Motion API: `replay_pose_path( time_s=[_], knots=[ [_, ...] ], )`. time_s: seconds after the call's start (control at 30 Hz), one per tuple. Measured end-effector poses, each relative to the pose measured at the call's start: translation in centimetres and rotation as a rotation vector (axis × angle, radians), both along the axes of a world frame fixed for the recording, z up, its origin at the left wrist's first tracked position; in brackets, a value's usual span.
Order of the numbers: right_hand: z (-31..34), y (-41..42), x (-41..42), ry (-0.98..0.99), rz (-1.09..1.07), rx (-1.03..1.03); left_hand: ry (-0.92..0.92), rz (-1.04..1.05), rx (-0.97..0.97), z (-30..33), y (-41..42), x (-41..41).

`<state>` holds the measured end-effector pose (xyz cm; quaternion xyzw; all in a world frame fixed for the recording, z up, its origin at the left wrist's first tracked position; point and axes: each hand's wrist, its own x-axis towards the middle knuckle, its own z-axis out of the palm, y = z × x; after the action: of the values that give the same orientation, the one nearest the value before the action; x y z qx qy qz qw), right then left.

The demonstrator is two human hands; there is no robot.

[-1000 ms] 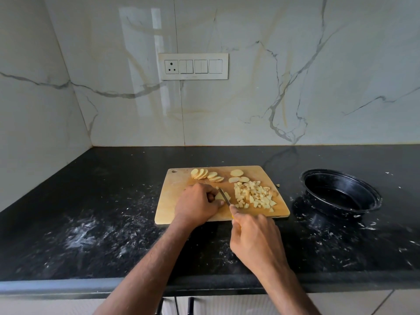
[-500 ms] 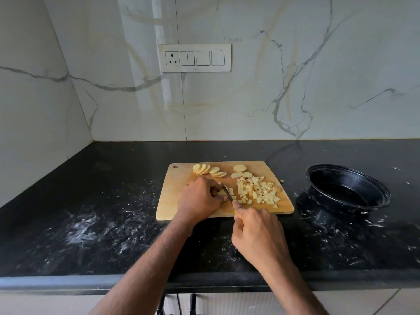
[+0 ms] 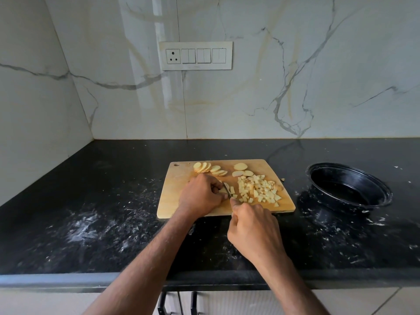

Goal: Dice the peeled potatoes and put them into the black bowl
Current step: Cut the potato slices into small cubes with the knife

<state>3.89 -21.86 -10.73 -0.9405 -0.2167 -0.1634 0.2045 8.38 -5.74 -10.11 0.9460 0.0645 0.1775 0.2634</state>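
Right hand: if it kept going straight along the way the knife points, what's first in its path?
The right hand grips a knife aimed up-left. First in line would likely be the left hand and the potato piece it holds down; depth is hard to judge.

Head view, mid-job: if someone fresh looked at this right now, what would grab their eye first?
Most likely the wooden cutting board at the centre of the dark counter, where the left hand holds potato pieces while the right hand grips a knife cutting them. Next, the pale heap of diced potato on the board's right half, with round slices along its far edge. Then the black bowl standing to the right, no potato in it.
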Motion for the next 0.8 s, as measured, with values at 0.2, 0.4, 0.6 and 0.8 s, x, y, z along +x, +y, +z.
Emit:
replay_pose_path(
  time_s=[0.2, 0.4, 0.6, 0.8],
  knots=[
    [0.0, 0.6, -0.3, -0.133, -0.020, -0.059, -0.002, -0.004, 0.020, -0.1, -0.2, -0.4],
    [-0.3, 0.1, -1.3, -0.115, -0.048, -0.086, 0.000, 0.057, 0.072, 0.0, -0.7, -0.8],
    [0.1, -0.3, -1.5, -0.071, -0.041, 0.037, -0.022, 0.023, 0.048, -0.1, -0.4, -0.9],
    [0.1, -0.3, -1.4, -0.090, -0.040, 0.095, -0.066, 0.000, -0.059, 0.0, 0.8, -1.2]
  ],
)
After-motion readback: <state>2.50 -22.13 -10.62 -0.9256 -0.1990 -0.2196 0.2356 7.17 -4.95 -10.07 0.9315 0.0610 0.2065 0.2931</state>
